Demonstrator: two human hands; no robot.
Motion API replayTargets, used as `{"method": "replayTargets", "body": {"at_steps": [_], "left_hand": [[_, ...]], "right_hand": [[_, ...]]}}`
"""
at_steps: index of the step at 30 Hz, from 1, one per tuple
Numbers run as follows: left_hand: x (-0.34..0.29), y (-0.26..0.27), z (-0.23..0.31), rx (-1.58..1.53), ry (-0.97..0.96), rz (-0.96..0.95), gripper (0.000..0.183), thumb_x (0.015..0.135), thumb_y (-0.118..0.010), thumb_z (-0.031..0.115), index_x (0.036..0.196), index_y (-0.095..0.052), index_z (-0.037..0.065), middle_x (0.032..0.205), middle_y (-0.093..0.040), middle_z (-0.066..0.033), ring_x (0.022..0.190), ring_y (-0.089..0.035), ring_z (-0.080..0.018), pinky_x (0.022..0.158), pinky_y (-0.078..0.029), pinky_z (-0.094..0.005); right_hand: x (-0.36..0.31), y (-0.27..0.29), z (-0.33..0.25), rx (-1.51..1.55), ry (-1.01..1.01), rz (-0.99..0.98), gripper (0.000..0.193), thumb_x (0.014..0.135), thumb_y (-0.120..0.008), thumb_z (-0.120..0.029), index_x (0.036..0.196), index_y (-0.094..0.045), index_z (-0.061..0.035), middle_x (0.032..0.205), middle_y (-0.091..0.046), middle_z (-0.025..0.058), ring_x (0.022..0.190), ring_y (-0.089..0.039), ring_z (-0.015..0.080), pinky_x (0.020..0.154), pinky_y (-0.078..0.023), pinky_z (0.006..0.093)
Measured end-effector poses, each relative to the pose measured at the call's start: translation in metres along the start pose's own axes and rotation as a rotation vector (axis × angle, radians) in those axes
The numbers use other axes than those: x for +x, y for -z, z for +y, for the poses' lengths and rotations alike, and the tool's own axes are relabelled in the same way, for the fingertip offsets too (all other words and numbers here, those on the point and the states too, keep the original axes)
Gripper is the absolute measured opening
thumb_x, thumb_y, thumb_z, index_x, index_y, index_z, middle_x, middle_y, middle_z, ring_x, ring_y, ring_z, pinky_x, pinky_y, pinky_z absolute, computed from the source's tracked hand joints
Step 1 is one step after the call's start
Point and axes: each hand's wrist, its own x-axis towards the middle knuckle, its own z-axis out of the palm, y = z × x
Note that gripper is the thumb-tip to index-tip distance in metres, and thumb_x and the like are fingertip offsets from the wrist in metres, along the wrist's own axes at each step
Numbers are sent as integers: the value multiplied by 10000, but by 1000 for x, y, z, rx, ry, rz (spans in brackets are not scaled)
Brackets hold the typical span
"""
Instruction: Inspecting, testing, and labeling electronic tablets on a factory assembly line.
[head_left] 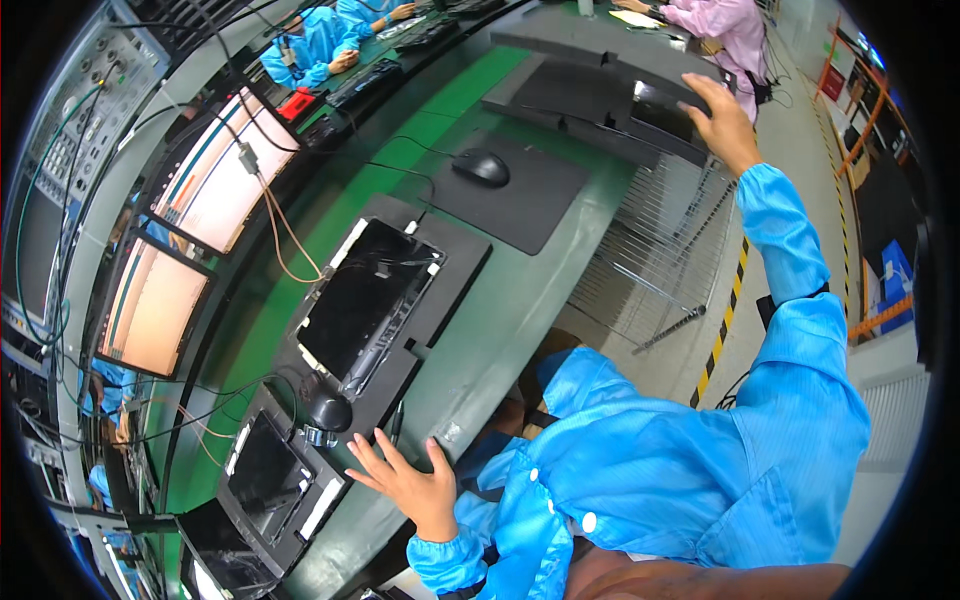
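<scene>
My left hand (415,487) is at the bench's near edge with its fingers spread, beside a black mouse (326,403) and a dark pen-like stick (397,421). Stretched far to the right, my right hand (727,125) has its fingers apart next to a glossy black panel (662,111), which lies on a dark foam tray (570,95). I cannot tell whether the fingertips touch the panel. In the middle, a black screen panel with white tabs (365,295) rests in another foam tray (455,262). A smaller black panel (265,473) lies in a tray left of my left hand.
A second mouse (481,168) sits on a black mat (535,205) on the green bench (500,310). Two lit monitors (225,180) and hanging cables (275,225) line the far side. A wire rack (650,255) stands beside the bench. People in blue (310,50) and pink (722,35) sit nearby.
</scene>
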Motion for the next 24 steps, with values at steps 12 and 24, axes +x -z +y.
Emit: {"method": "replayTargets", "body": {"at_steps": [12,24], "left_hand": [[-9,-8,-7,22,-80,115,672,927,-703,260,1489,-454,-12,1590,-365,-248,1521,-276,-443,1219,-91,-686],[-20,-5,-19,-193,-27,242,535,817,-762,217,1303,-625,39,1491,-473,-215,1456,-386,-433,1217,-142,-661]], "right_hand": [[-306,122,102,-545,-599,-37,680,838,-568,32,1489,-525,-157,1515,-536,86,1434,-454,307,1183,-384,401],[-422,49,67,82,-329,-96,590,1003,-594,-382,1425,-560,29,1436,-565,266,1354,-507,413,1165,-368,485]]}}
